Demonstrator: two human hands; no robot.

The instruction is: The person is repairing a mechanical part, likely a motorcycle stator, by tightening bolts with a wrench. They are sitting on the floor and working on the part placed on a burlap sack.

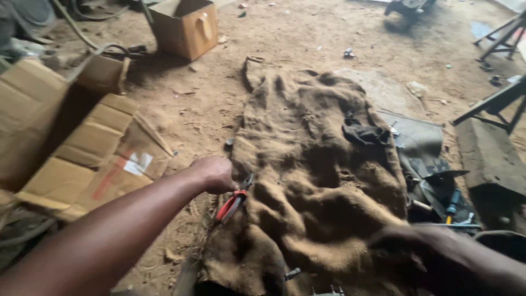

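Nearest the camera, the person's left forearm runs up from the lower left corner to the left hand (215,174), which is clenched around a pair of red-handled metal pliers (234,201). Those pliers hang down and to the left from the fist, with the red grips lowest and the dark metal head close to the fingers, right at the left edge of a large rumpled brown burlap sack (318,192) spread over the sandy dirt floor (208,104). At the lower right, the right hand (419,244) rests on the sack's near right part; it is blurred and dark, so whether it pinches the cloth or only presses flat on it cannot be told. A small crumpled black rag (364,133) lies on the sack's upper right area. Just beyond the sack's right edge sits a heap of dark metal scraps and tools (438,192), among them a short tool with a blue and yellow handle (452,204). To the left of the arm lie flattened brown cardboard sheets (93,159), one bearing a white label and a red stripe. An open brown cardboard box (186,26) stands farther back, well apart from the sack. Dark metal frame legs (501,35) show at the upper right edge.
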